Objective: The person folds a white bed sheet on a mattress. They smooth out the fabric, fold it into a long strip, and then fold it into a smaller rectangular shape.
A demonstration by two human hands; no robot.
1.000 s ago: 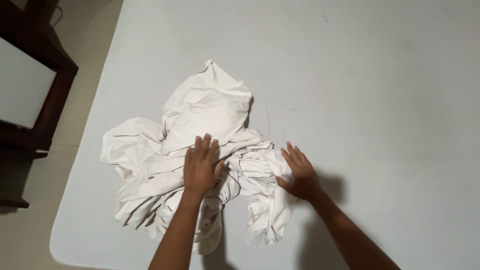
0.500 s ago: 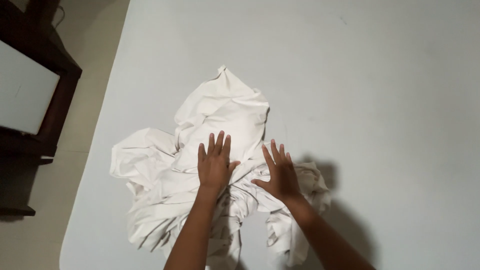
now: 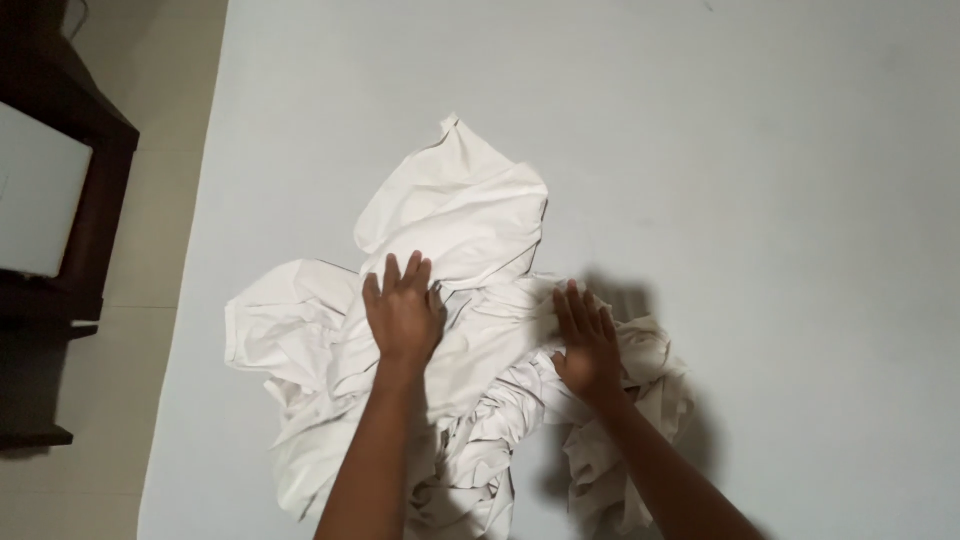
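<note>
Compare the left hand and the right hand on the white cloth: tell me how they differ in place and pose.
The left hand lies near the middle of the crumpled white cloth; the right hand lies nearer its right edge. The left hand's fingers point straight up the grey table; the right hand's lean slightly leftward. The left hand sits a little farther from the person than the right. Both lie flat, palm down, fingers extended, gripping nothing.

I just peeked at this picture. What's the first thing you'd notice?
A big crumpled white cloth lies in a heap on the pale table, near its front left part. Two bare hands press flat on it: the left hand at the middle of the heap, the right hand on its right side. A dark piece of furniture stands on the floor at far left.
</note>
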